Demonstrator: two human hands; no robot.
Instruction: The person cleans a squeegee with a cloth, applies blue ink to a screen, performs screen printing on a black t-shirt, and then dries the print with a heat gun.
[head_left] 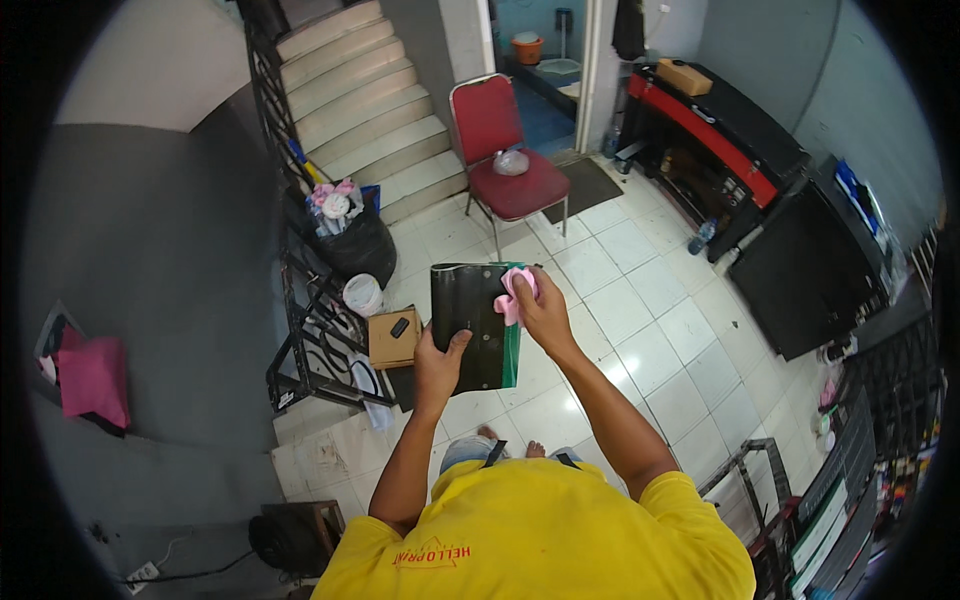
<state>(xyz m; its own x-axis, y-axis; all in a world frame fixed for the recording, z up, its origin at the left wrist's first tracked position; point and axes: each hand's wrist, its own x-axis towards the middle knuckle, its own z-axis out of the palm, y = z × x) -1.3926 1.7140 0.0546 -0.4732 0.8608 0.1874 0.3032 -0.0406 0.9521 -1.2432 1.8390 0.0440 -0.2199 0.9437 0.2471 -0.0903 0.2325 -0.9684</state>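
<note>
In front of me I hold up a black, roughly rectangular folded sheet or flat case (462, 302) with a green strip along its right side and a rounded top edge; its exact kind is unclear. My left hand (437, 372) grips its lower left part, the thumb lying across the dark face. A crumpled pink cloth (508, 308) is pinched in my right hand (545, 315), pressed against the upper right corner of the black piece. Some of the right fingers are hidden behind the cloth and the green edge.
Ahead stands a red chair (515, 188) with a small plastic bag on it, by the stairs (370, 110). To the left are a black metal railing (290, 330), a full black bag (360, 250) and a cardboard box (393, 350). A black-and-red machine (700, 130) stands right.
</note>
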